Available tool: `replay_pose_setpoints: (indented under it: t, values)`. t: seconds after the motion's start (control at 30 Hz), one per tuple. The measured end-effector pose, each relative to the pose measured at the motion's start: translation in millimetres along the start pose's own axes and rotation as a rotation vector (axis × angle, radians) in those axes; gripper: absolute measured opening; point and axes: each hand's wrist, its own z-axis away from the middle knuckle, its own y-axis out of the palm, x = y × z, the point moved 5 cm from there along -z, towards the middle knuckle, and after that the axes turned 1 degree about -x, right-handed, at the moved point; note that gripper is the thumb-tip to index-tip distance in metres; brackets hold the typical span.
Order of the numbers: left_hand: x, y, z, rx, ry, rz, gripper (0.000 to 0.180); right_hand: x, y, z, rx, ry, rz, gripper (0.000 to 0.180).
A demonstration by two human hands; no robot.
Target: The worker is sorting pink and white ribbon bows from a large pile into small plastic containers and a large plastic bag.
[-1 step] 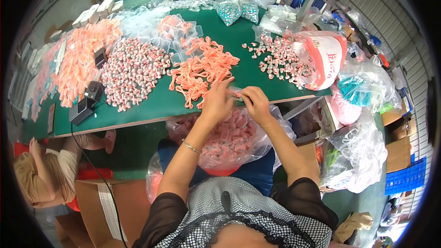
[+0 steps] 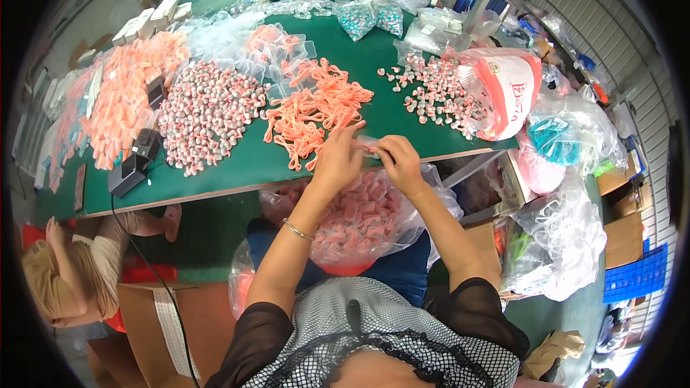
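Note:
My left hand [image 2: 339,159] and my right hand [image 2: 400,163] meet at the table's front edge. Between them, pinched in the fingers of both, is a small clear-and-pink plastic piece [image 2: 367,146]; its exact kind is too small to make out. Just beyond my left hand lies a heap of orange looped cords [image 2: 320,104]. To its left is a mound of small pink-and-grey rounded pieces [image 2: 208,111]. Below my hands, a clear plastic bag [image 2: 424,210] in front of my lap holds many small pink pieces [image 2: 359,219].
More pink-and-grey pieces [image 2: 435,90] spill beside a red-and-white sack [image 2: 510,90] on the right. Orange plastic cases [image 2: 133,86] and a black device [image 2: 129,174] with a cable are at left. Tied bags [image 2: 359,20] stand farther back. Another person [image 2: 72,273] sits at the left.

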Motion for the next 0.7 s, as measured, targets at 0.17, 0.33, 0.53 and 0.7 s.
replay_pose_setpoints:
  t: [0.17, 0.33, 0.53, 0.7]
  values:
    - [26.2, -1.5, -11.7, -0.05, 0.043, -0.105, 0.033, 4.8, 1.1, -4.5, 0.001, 0.028, -0.003, 0.013]
    - [29.6, 8.0, -24.2, 0.022, 0.091, -0.099, 0.016, -9.2, 1.7, 5.5, -0.041, -0.036, 0.003, 0.01]
    - [44.8, 14.0, -30.6, 0.103, 0.183, -0.085, 0.012, -13.9, 3.0, 15.8, -0.127, -0.175, 0.043, 0.012]
    - [61.3, 8.0, -33.8, 0.235, 0.056, 0.066, 0.007, -13.7, 5.5, 13.9, -0.098, -0.126, -0.058, 0.011]
